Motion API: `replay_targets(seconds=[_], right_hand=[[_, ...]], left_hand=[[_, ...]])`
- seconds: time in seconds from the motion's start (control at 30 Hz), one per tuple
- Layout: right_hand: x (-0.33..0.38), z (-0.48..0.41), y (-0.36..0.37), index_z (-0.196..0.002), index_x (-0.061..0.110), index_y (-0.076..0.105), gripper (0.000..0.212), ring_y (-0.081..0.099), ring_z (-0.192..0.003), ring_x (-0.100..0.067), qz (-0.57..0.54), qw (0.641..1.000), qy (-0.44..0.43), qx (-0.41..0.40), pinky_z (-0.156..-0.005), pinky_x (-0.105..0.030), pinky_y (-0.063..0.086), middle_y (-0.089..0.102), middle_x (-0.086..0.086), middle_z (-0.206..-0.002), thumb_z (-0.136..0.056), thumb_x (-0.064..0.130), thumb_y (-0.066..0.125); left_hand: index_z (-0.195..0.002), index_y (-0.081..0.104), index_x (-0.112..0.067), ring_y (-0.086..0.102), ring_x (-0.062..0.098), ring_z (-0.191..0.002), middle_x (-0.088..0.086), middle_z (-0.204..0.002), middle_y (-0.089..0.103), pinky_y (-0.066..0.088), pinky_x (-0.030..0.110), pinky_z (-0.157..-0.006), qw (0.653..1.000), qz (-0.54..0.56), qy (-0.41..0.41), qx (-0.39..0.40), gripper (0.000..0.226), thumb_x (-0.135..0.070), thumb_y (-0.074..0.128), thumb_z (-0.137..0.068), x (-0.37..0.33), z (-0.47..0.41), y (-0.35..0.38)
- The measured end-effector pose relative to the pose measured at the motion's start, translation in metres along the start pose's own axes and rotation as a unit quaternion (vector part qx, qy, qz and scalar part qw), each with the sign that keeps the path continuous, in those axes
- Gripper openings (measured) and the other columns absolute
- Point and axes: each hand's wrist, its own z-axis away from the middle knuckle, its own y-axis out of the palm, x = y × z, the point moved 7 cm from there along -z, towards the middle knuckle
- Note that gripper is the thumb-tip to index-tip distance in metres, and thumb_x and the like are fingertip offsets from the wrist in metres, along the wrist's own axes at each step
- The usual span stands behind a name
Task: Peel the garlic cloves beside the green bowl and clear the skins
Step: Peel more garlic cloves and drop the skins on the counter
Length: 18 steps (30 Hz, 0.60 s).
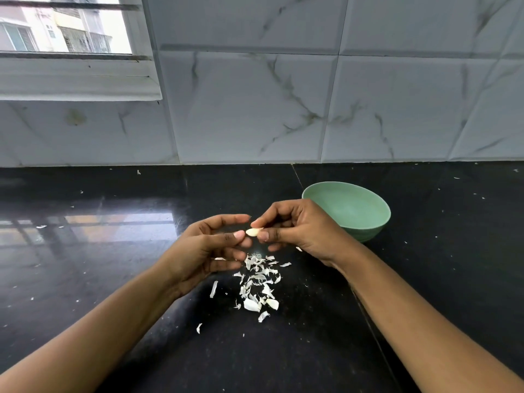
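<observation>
The right hand (297, 231) is pinching 1 garlic clove (254, 231) above the black tabletop (113, 279), just beside the green bowl (368, 226). The left hand (209, 248) is touching the clove's end with its thumb; whether it is gripping is unclear. Skins (258, 282) are lying piled beneath both hands.

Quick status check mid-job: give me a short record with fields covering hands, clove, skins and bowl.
right hand: pinches a garlic clove above the counter
left hand: thumb at the clove's tip, fingers loosely curled
skins: loose pile on the counter below the hands
green bowl: right of the pile, behind the right hand, nothing seen inside
stage: peeling under way, skins not yet cleared
</observation>
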Motion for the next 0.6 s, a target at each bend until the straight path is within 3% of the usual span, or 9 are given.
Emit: replay_targets(seconds=[0.07,0.13,0.2,0.27,0.33,0.4,0.5,0.6], right_hand=[[0.007,0.001,-0.003,-0.086,0.014,0.07,0.018,0.062,-0.071,-0.012,0.115,0.993,-0.01,-0.006,-0.06,-0.025,0.055,0.07,-0.008,-0.081,-0.077,-0.001,0.073],[0.015,0.003,-0.01,-0.085,0.019,0.07,0.021,0.061,-0.065,-0.011,0.205,0.978,-0.018,-0.022,-0.055,-0.024,0.054,0.071,-0.007,-0.08,-0.077,0.0,0.074],[0.022,0.005,-0.019,-0.082,0.023,0.07,0.023,0.063,-0.064,-0.017,0.24,0.97,-0.025,-0.041,-0.053,-0.025,0.054,0.071,-0.005,-0.078,-0.076,0.001,0.074],[0.027,0.008,-0.028,-0.079,0.025,0.069,0.024,0.065,-0.07,-0.022,0.258,0.964,-0.028,-0.056,-0.052,-0.023,0.053,0.07,-0.003,-0.077,-0.075,0.002,0.074],[0.031,0.01,-0.037,-0.079,0.024,0.071,0.022,0.064,-0.069,-0.017,0.256,0.964,-0.022,-0.068,-0.051,-0.021,0.052,0.07,-0.003,-0.077,-0.075,0.002,0.075],[0.037,0.013,-0.054,-0.082,0.021,0.072,0.019,0.06,-0.065,-0.005,0.238,0.966,-0.014,-0.103,-0.051,-0.019,0.051,0.069,-0.001,-0.075,-0.075,0.003,0.075],[0.045,0.023,-0.091,-0.082,0.022,0.071,0.021,0.059,-0.067,-0.002,0.2,0.961,-0.016,-0.188,-0.051,-0.02,0.05,0.068,0.002,-0.075,-0.077,0.001,0.073],[0.044,0.032,-0.117,-0.082,0.019,0.071,0.021,0.062,-0.07,-0.006,0.22,0.948,-0.004,-0.23,-0.056,-0.021,0.055,0.07,-0.005,-0.08,-0.079,-0.001,0.07]], left_hand=[[-0.086,0.071,-0.009,0.064,0.012,-0.053,0.007,-0.064,0.069,0.052,0.025,-0.056,0.987,-0.147,0.059,-0.026,0.021,-0.026,0.067,-0.074,-0.01,0.002,-0.004],[-0.074,0.073,-0.017,0.065,0.006,-0.061,-0.001,-0.069,0.072,0.05,0.023,-0.063,0.935,-0.326,0.131,-0.043,0.029,-0.044,0.064,-0.073,-0.022,0.005,-0.005],[-0.074,0.075,-0.031,0.064,-0.002,-0.077,-0.014,-0.086,0.072,0.05,0.02,-0.071,0.875,-0.443,0.193,-0.036,0.025,-0.053,0.062,-0.071,-0.031,0.008,-0.001],[-0.076,0.075,-0.036,0.061,-0.005,-0.095,-0.024,-0.107,0.063,0.051,0.018,-0.079,0.854,-0.471,0.221,-0.016,0.02,-0.051,0.064,-0.067,-0.036,0.011,0.006],[-0.063,0.073,-0.033,0.06,-0.005,-0.099,-0.024,-0.11,0.06,0.05,0.019,-0.082,0.861,-0.464,0.208,-0.019,0.026,-0.058,0.068,-0.061,-0.04,0.013,0.009],[-0.061,0.072,-0.025,0.062,-0.004,-0.091,-0.017,-0.098,0.067,0.047,0.02,-0.079,0.884,-0.427,0.189,-0.033,0.041,-0.066,0.068,-0.062,-0.047,0.008,0.015],[-0.087,0.073,-0.026,0.062,-0.003,-0.078,-0.011,-0.083,0.07,0.047,0.022,-0.072,0.917,-0.373,0.139,-0.035,0.032,-0.055,0.066,-0.076,-0.055,-0.018,0.037],[-0.124,0.06,-0.021,0.059,0.011,-0.106,-0.004,-0.114,0.065,0.052,0.03,-0.076,0.956,-0.288,0.041,-0.024,0.044,-0.037,0.068,-0.084,-0.043,-0.063,0.07]])
